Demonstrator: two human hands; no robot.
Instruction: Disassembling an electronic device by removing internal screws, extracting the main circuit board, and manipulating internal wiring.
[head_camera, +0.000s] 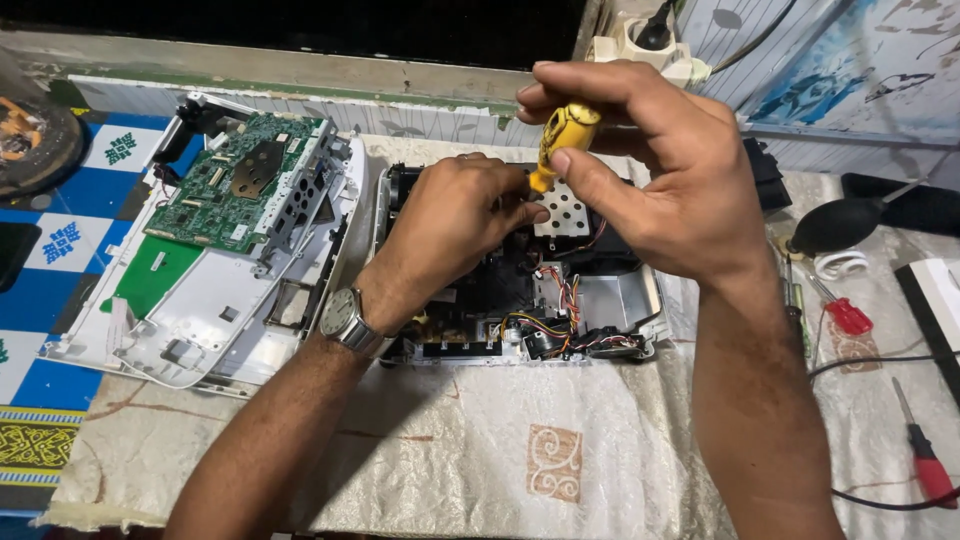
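Our right hand pinches a yellow screwdriver upright at upper centre. Our left hand, fingers curled, steadies the opened device; a circuit board lies upper left.

Bare forearms (left wrist wears watch).

1. The scene is evenly and fairly brightly lit from above; the cream cloth shows a soft sheen without harsh glare.
2. The far edge of the worktop gives way to a nearly black band with no detail.
3. Shadows are soft and short, deepest inside the opened device under the hands.
4. Focus is sharp at the centre; straight edges bow slightly toward the corners, a wide-lens distortion.
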